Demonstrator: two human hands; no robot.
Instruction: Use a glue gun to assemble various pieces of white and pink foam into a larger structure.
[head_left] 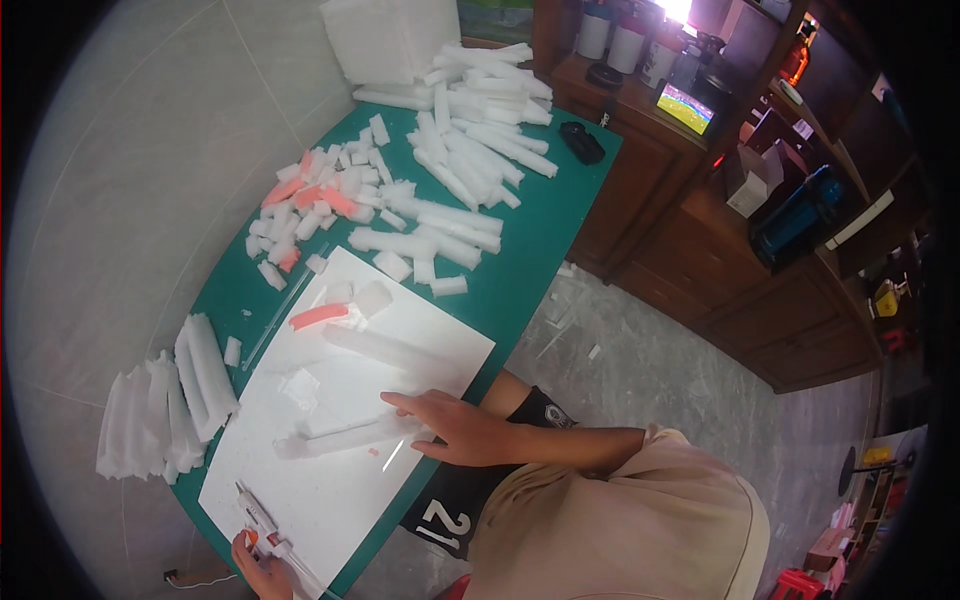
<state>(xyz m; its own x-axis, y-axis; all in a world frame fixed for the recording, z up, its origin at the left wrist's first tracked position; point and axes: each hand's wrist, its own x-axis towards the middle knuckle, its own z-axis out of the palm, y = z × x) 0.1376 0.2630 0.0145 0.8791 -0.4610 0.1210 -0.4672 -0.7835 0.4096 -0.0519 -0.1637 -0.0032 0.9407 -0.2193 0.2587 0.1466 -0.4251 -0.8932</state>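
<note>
My right hand point(460, 428) is over the near side of a white board point(440, 335), index finger stretched out and thumb apart. Its palm is beside the end of a white foam strip point(345, 437); whether it touches is unclear. Farther along the board lie another white foam strip point(390, 352), a pink foam piece point(318, 316) and a small foam block point(373, 297). At the lower left corner, my left hand point(262, 577), partly cut off, has its fingers closed about a slim white tool with an orange part point(272, 543). A grey-white pen-like tool point(257, 507) lies just beyond it.
The board rests on a green table point(570, 200). Small white and pink foam pieces point(325, 185) are heaped at its back, beside long foam sticks point(470, 150). More foam sticks point(150, 415) stand at the left edge. A black object point(582, 143) sits at the far corner; wooden cabinets point(680, 250) are at right.
</note>
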